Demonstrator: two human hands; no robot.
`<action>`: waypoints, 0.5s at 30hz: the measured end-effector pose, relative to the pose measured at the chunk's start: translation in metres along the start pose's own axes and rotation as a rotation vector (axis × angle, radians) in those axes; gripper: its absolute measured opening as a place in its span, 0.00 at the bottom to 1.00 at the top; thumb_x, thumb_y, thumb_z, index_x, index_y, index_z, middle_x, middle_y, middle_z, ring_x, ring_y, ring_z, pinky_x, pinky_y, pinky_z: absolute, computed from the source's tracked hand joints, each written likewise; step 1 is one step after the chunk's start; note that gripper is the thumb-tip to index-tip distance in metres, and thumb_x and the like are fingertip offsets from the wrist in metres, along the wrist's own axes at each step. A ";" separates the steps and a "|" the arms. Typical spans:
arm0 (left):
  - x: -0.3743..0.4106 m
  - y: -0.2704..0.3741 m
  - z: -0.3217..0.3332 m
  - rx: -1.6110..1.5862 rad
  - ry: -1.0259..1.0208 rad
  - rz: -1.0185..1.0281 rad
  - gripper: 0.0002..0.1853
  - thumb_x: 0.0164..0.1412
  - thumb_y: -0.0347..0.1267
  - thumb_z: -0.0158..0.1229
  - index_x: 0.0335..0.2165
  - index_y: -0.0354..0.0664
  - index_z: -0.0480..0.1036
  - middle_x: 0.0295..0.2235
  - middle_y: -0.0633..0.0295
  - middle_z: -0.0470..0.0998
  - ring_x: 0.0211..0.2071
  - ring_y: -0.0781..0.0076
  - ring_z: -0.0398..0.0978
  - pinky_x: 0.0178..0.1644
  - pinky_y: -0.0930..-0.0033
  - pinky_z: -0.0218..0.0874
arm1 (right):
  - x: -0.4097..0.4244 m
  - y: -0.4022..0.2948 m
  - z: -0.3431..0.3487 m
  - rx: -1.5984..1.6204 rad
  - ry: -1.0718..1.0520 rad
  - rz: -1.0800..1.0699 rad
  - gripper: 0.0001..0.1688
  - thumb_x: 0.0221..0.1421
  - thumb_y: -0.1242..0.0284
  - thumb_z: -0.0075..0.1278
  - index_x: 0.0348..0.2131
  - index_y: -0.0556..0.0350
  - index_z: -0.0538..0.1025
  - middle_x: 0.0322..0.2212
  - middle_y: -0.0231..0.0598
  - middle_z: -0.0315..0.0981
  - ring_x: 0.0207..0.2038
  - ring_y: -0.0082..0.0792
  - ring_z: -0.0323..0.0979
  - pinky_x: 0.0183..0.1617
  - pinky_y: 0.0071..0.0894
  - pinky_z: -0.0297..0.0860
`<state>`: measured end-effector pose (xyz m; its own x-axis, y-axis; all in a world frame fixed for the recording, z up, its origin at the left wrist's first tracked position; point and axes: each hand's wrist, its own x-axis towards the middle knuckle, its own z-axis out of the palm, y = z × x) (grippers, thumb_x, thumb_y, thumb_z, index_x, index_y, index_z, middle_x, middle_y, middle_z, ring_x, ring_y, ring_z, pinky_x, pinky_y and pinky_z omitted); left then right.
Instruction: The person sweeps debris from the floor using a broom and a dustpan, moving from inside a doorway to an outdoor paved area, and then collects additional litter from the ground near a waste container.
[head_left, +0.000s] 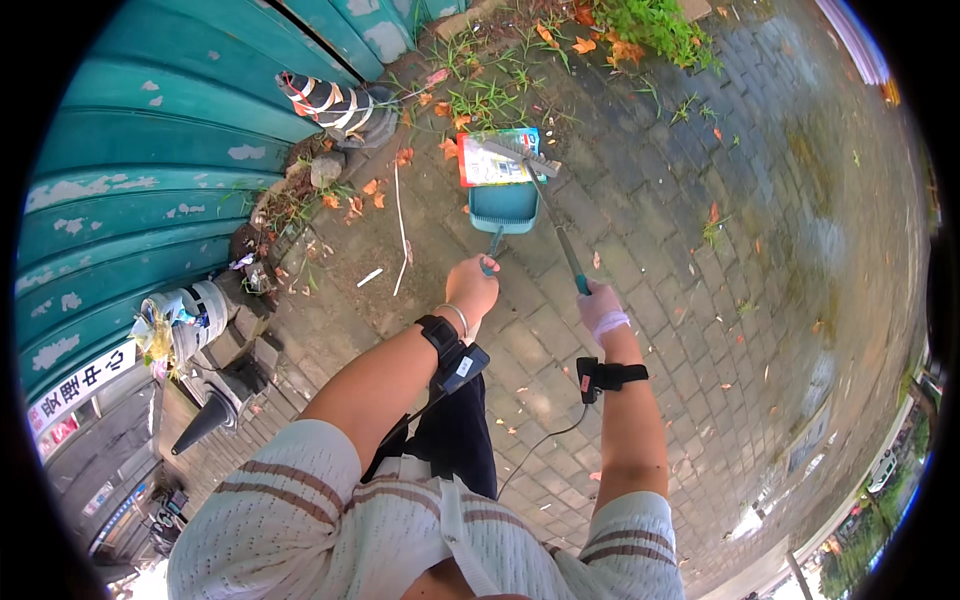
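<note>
My left hand (472, 291) grips the handle of a teal dustpan (504, 206), whose pan faces away from me close to the paving. In my right hand (599, 309), which wears a thin pale glove, is the handle of a broom (568, 251). The broom's grey bristle head (523, 156) lies across a colourful printed plastic package (498, 161). That package is at the far lip of the dustpan; whether it rests on the lip or on the ground I cannot tell.
A teal metal wall (150, 150) runs along the left. Beside it stand a striped traffic cone (337, 105), a stone (327, 169), a white bucket of litter (206, 315) and a dark cone (210, 420). A thin white strip (400, 225), fallen leaves (373, 191) and grass (487, 86) lie on the brick paving (540, 337).
</note>
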<state>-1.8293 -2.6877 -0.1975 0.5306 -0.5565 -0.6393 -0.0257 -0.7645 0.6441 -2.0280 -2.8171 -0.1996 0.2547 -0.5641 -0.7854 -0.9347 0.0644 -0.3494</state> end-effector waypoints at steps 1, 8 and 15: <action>-0.001 0.002 -0.001 0.002 0.020 -0.018 0.09 0.44 0.24 0.48 0.27 0.44 0.72 0.27 0.54 0.76 0.32 0.54 0.73 0.35 0.63 0.63 | -0.003 -0.006 -0.002 -0.053 0.005 0.006 0.24 0.50 0.71 0.42 0.48 0.59 0.67 0.36 0.60 0.70 0.42 0.51 0.70 0.44 0.38 0.65; -0.022 -0.006 -0.022 0.115 0.086 0.014 0.10 0.43 0.23 0.48 0.27 0.44 0.72 0.26 0.54 0.76 0.29 0.57 0.74 0.33 0.63 0.64 | -0.031 -0.027 0.006 -0.298 0.020 0.035 0.24 0.52 0.71 0.39 0.50 0.57 0.64 0.37 0.59 0.70 0.42 0.54 0.69 0.45 0.44 0.65; -0.016 -0.023 -0.061 0.237 0.029 0.022 0.10 0.44 0.24 0.49 0.28 0.44 0.73 0.29 0.55 0.76 0.32 0.55 0.74 0.36 0.62 0.64 | -0.052 -0.004 0.023 -0.193 -0.025 -0.067 0.25 0.51 0.70 0.40 0.50 0.57 0.65 0.35 0.60 0.70 0.40 0.54 0.69 0.43 0.43 0.66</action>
<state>-1.7859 -2.6417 -0.1764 0.5518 -0.5666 -0.6119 -0.2334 -0.8093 0.5390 -2.0316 -2.7690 -0.1692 0.3222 -0.5409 -0.7769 -0.9448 -0.1327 -0.2994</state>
